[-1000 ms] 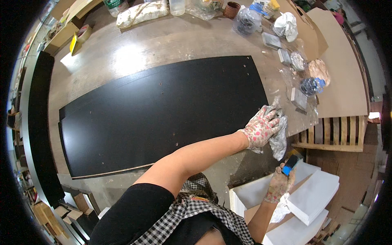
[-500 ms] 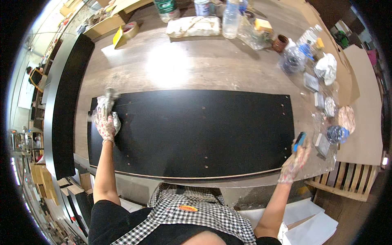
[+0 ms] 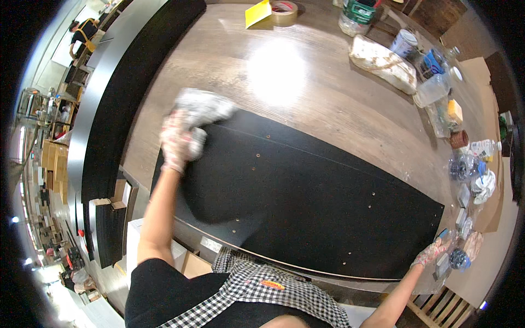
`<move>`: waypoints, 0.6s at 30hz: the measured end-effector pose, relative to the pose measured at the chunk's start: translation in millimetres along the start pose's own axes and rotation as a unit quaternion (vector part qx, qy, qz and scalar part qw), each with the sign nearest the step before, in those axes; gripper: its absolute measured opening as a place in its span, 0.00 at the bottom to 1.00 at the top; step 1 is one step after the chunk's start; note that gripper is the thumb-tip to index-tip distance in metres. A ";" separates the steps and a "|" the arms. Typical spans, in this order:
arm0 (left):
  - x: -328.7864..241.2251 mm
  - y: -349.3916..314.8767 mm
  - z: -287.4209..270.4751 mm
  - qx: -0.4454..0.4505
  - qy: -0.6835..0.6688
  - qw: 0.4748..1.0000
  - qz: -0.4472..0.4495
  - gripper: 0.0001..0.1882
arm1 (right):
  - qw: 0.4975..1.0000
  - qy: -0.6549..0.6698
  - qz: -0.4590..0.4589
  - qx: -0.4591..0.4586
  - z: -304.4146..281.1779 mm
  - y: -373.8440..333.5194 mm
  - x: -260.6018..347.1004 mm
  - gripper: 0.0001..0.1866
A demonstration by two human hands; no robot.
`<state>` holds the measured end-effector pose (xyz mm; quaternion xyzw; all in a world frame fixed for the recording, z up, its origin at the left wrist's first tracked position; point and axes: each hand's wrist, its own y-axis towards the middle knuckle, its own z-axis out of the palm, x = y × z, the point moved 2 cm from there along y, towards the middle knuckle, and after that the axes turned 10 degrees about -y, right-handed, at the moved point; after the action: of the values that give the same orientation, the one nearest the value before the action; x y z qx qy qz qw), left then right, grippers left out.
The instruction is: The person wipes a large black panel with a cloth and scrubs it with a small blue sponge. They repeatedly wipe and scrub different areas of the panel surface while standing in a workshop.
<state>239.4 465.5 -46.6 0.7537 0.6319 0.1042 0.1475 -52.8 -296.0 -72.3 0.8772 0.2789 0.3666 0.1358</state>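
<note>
My left hand (image 3: 174,143), in a spotted glove, grips a crumpled white rag (image 3: 205,107) at the far left corner of a black board (image 3: 306,191). Motion smears both hand and rag. The board lies flat and has several small holes in it; a line along its far side looks like the edge of a second board under it. At the board's right end, my right hand (image 3: 430,252), gloved the same way, is closed around a small blue-and-black tool (image 3: 443,233). Its kind is too small to make out.
A stack of dark boards (image 3: 117,104) stands along the left. Tape (image 3: 284,13) and a yellow card (image 3: 258,13) lie at the far edge. A wrapped white bundle (image 3: 383,63), a plastic bottle (image 3: 432,90) and several blocks line the right side. Another person (image 3: 85,35) is far off left.
The view has turned, so the board now slants down to the right. My left hand has kept the rag, which now spreads over the far left corner. The right hand stays by the right end.
</note>
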 end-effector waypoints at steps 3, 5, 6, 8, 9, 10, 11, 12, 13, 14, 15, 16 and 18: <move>94.4 -18.5 -12.1 -0.034 -0.303 0.897 -0.321 0.16 | 0.994 0.103 0.046 0.013 7.3 16.5 -26.6 0.27; 105.3 -39.7 -11.1 -0.071 -0.409 0.829 -0.374 0.15 | 0.963 0.193 0.186 0.004 11.8 31.1 -61.1 0.26; 98.0 -42.8 -12.2 -0.063 -0.285 0.928 -0.233 0.16 | 0.947 0.222 0.232 -0.017 12.4 42.0 -78.3 0.26; 85.9 -55.4 -1.8 -0.035 -0.261 0.927 -0.266 0.17 | 0.911 0.353 0.211 0.013 13.4 57.8 -106.3 0.25; 84.8 -56.2 0.0 -0.047 -0.281 0.923 -0.259 0.17 | 0.900 0.373 0.222 0.035 11.0 61.7 -116.4 0.25; 84.7 -56.1 3.3 -0.064 -0.275 0.921 -0.267 0.16 | 0.893 0.385 0.228 0.046 6.5 69.1 -120.7 0.25; 89.5 -52.8 6.6 -0.044 -0.284 0.915 -0.284 0.16 | 0.893 0.398 0.197 0.075 0.2 70.6 -118.5 0.25; 94.0 -49.3 7.3 -0.061 -0.291 0.925 -0.235 0.16 | 0.877 0.413 0.234 0.070 -4.6 74.6 -111.4 0.25; 103.2 -44.7 10.3 -0.042 -0.314 0.908 -0.274 0.16 | 0.876 0.423 0.218 0.081 -14.7 74.2 -97.7 0.25; 112.5 -44.2 14.4 -0.008 -0.430 0.833 -0.349 0.15 | 0.870 0.428 0.230 0.087 -20.4 72.7 -78.3 0.25; 120.6 -41.3 14.7 -0.020 -0.450 0.811 -0.373 0.14 | 0.869 0.430 0.229 0.083 -31.1 72.8 -54.2 0.24; 126.8 -39.2 14.0 -0.016 -0.462 0.801 -0.380 0.14 | 0.873 0.427 0.227 0.069 -41.7 72.3 -27.6 0.23; 135.2 -35.7 3.6 -0.093 -0.571 0.736 -0.353 0.12 | 0.867 0.464 0.181 0.031 -64.0 65.6 24.6 0.19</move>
<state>232.0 603.7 -66.6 0.3768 0.6372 -0.3465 0.5762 -59.0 -332.4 15.1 0.6448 0.1572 0.7406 -0.1055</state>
